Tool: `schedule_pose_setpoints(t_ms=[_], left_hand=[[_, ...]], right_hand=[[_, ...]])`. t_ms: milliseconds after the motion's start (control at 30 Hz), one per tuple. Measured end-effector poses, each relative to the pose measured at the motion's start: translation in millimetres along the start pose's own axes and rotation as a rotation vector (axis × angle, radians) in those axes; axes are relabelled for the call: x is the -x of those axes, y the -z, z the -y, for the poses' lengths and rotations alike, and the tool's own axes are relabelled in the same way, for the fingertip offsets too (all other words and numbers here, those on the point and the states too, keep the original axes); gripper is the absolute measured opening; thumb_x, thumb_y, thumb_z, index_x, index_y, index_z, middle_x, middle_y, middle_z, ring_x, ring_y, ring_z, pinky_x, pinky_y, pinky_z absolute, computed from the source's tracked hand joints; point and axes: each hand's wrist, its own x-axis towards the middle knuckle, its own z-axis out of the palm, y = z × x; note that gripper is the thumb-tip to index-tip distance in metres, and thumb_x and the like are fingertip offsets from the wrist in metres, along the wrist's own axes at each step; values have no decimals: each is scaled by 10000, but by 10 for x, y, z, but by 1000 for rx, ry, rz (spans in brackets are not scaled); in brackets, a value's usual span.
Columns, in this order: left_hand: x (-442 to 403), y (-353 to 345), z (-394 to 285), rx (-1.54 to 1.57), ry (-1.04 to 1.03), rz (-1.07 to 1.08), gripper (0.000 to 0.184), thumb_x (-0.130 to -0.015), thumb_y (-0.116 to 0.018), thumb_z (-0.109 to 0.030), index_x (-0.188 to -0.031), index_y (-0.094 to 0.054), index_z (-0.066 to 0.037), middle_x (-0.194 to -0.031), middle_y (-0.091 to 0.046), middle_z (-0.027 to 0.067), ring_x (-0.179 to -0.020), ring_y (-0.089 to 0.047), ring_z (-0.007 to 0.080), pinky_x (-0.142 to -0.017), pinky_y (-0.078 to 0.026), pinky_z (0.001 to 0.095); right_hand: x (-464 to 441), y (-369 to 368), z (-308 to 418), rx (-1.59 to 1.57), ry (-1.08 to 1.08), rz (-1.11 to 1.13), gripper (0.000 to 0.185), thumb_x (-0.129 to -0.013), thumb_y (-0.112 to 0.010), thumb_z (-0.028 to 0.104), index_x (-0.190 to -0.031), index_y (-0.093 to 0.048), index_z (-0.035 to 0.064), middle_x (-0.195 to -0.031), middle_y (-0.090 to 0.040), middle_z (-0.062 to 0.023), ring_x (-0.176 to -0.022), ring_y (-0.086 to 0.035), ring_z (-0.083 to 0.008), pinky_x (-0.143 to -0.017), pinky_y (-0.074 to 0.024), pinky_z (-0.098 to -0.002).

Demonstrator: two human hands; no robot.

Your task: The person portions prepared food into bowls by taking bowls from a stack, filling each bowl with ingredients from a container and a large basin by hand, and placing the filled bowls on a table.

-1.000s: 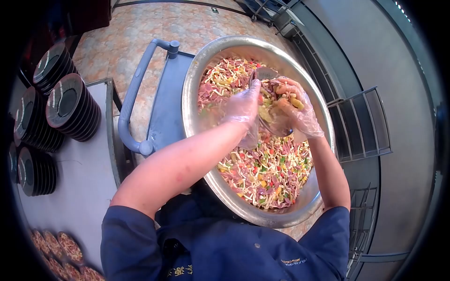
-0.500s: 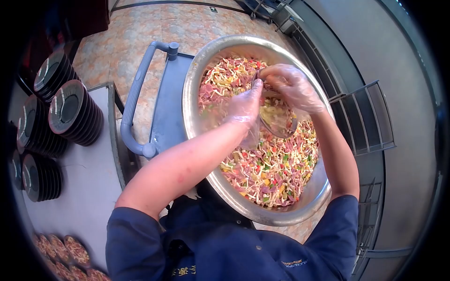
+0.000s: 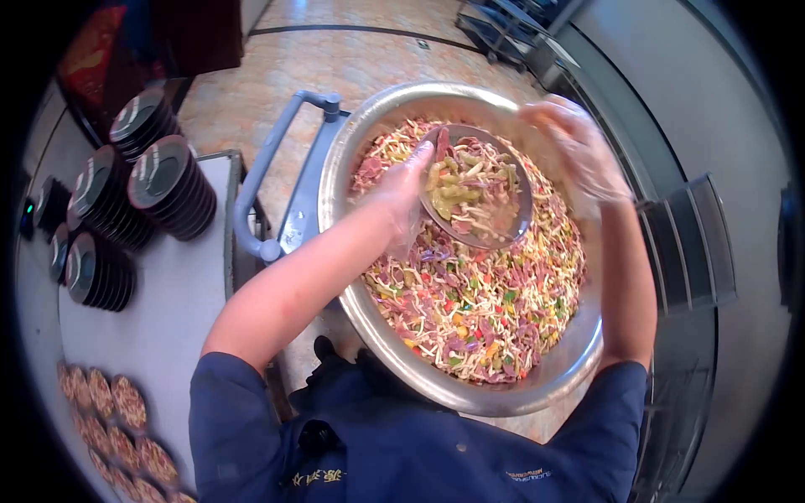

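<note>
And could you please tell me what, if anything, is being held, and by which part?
The left hand holds a filled plate by its left rim; nothing shows in the right hand.

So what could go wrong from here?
The dish could tip: only the left hand grips it, at one edge, while the right hand is off it. Loose food might then slide back into the basin.

The plastic gloves may make that grip slippery.

The stacked dishes stand high on the table, so a knock might topple them.
</note>
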Motion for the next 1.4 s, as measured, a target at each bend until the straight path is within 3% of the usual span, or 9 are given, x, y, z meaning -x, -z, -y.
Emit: schedule_pose_setpoints(t_ms=[133, 333, 567, 667, 733, 833, 1167, 1333, 1400], left_hand=[[443, 66, -95, 215, -137, 87, 693, -1015, -552, -550, -1508, -455, -74, -1441, -585, 175, -1273, -605, 339, -1116, -438, 508], [2024, 56, -271, 353, -345, -432, 605, -1019, -618, -452, -1437, -530, -25, -1390, -616, 166, -1236, -618, 293, -1066, -490, 446], [3816, 1294, 591, 424, -616, -824, 724, -1001, -640, -491, -1505, -431, -16, -1477, -544, 183, -1328, -572, 331, -1123, -466, 524], [4559, 1715, 1033, 409, -674, -1173, 728, -1003, -627, -519, -1490, -447, -9, -1460, -559, 180, -1334, -568, 327, -1122, -468, 499], [5073, 2254, 1550, 375, -681, -1342, 710, -1007, -623, -522, -1458, -477, 7, -1425, -584, 173, -1323, -574, 308, -1088, -491, 480], [5655, 2800, 2112, 384, -723, -1553, 658, -1024, -624, -477, -1415, -507, 38, -1372, -616, 164, -1276, -593, 275, -1052, -503, 448], [6432, 4469, 3114, 716, -688, -1708, 607, -1053, -595, -414, -1479, -470, 0, -1440, -571, 140, -1302, -559, 284, -1094, -466, 444], [6291, 5011, 3143, 838, -843, -1582, 652, -1061, -580, -387, -1555, -369, -18, -1515, -511, 132, -1374, -509, 306, -1151, -420, 452], [6211, 5023, 3100, 884, -906, -1551, 662, -1053, -592, -373, -1567, -354, -31, -1553, -466, 133, -1398, -481, 319, -1158, -412, 459]], right_hand=[[408, 435, -225, -37, 141, -62, 369, -1037, -554, 330, -1201, -684, 25, -1110, -645, -92, -1105, -598, -225, -1024, -442, -354], [974, -182, -822, -233, -252, 160, 340, -1052, -604, 250, -1316, -625, 37, -907, -571, 18, -772, -521, -78, -671, -441, -270], [1452, -923, -1455, -209, -384, 424, 497, -945, -522, -22, -1428, -579, 79, -1095, -687, -125, -1027, -711, -252, -824, -578, -358], [1556, -1106, -1444, 258, 122, 457, 549, -897, -597, -37, -1435, -573, 73, -1247, -696, -170, -1128, -695, -295, -878, -575, -372], [1524, -1080, -1201, 53, -361, 433, 629, -847, -663, -37, -1459, -545, 53, -1359, -658, -206, -1254, -637, -333, -999, -530, -390], [1505, -1197, -1383, 159, -177, 391, 610, -859, -690, 28, -1451, -543, 56, -1322, -668, -215, -1265, -623, -338, -1046, -491, -408], [1339, -1623, -979, 464, -361, 584, 568, -924, -708, 217, -1445, -552, 54, -1360, -635, -181, -1251, -611, -297, -1043, -483, -399], [1645, -2142, -243, -365, -605, 590, 668, -951, -705, 118, -1557, -432, 60, -1257, -671, -149, -1178, -638, -257, -1037, -485, -349], [1675, -2209, -1057, -86, -312, 435, 517, -923, -697, 45, -1424, -571, 25, -1115, -686, -116, -1013, -652, -197, -876, -522, -307]])
